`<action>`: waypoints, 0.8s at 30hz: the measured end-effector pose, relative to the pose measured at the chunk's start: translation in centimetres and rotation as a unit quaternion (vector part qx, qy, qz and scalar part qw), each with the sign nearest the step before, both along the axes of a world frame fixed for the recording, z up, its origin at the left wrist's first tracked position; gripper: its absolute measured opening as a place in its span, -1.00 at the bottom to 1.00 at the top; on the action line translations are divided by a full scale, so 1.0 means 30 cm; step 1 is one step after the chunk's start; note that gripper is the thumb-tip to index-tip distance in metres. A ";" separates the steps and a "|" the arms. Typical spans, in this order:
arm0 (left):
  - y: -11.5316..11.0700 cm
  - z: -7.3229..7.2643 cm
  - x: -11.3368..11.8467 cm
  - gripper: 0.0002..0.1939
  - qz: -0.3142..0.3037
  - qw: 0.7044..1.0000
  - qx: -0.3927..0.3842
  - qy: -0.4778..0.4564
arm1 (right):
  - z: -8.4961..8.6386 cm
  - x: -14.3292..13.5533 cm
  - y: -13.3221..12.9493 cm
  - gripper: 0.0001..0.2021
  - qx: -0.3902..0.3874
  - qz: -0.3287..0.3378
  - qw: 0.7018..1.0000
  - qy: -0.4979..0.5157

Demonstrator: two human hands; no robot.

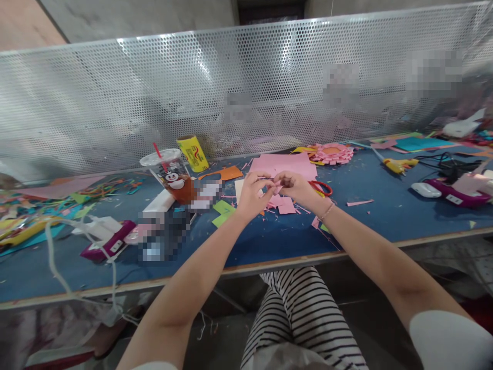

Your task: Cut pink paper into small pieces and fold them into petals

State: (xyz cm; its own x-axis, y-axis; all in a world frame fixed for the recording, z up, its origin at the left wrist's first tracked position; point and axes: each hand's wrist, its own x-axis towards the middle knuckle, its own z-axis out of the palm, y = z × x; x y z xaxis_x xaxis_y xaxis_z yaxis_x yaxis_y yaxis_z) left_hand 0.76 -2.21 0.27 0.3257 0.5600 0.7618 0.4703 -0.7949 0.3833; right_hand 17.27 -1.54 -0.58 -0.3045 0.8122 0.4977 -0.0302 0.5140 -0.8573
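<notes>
Pinches a small pink paper piece (pixel 276 188) between thumb and fingertips of both the left hand (pixel 255 194) and the right hand (pixel 296 186), with the remaining fingers loosely bent. Holds it above the desk (pixel 246 249), about midway along the length and between the front and back edges. Cannot tell how it is folded.

Has just below the hands pink paper squares (pixel 287 206) and thin scraps, with green slips (pixel 222 213) to the left, nearer the front edge. Shows a large pink sheet (pixel 287 163) just beyond the hands, toward the back edge, and a red loop handle (pixel 322 188) beside the right wrist.

Toward the left end, has a lidded cup (pixel 175 177) with a red straw, a yellow packet (pixel 193 153) leaning near the back edge, an orange paper (pixel 228 172) to its right, and a purple power strip (pixel 109 240) near the front edge. Toward the right end, shows a pink fringed rosette (pixel 332 153) near the back edge, then a yellow glue gun (pixel 399 165), a blue sheet (pixel 420 143) and a purple socket block (pixel 458 193). Has a perforated metal screen (pixel 173 97) standing along the back edge.
</notes>
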 end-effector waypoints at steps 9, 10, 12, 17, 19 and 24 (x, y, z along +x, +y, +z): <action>-0.002 0.002 0.002 -0.93 -0.022 0.999 -0.016 -0.038 | -0.009 0.002 -0.002 -0.80 0.033 -0.032 0.999 -0.014; -0.004 0.005 0.002 -0.93 -0.022 0.999 -0.023 -0.043 | -0.009 0.001 -0.004 -0.81 0.037 -0.036 0.999 -0.014; -0.008 0.011 0.002 -0.94 -0.020 0.998 -0.039 -0.054 | -0.009 -0.002 -0.008 -0.83 0.048 -0.046 0.998 -0.012; -0.011 0.023 0.002 -0.98 -0.031 0.991 -0.074 -0.104 | -0.003 -0.005 -0.021 -0.89 0.077 -0.071 0.994 -0.023; -0.007 0.021 0.003 -0.98 -0.045 0.986 -0.093 -0.130 | -0.001 -0.003 -0.025 -0.91 0.089 -0.084 0.992 -0.039; 0.012 0.002 0.008 -0.96 -0.095 0.970 -0.146 -0.170 | -0.005 0.003 -0.021 -0.90 0.093 -0.112 0.988 -0.049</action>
State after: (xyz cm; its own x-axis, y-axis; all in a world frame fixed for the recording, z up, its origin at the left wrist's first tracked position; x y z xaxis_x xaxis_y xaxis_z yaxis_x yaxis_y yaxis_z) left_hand 1.00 -1.84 0.34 0.2015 0.7223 0.6616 0.1318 -0.6893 0.7124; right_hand 17.35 -2.18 -0.72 -0.1819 0.7619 0.6216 0.1800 0.6473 -0.7407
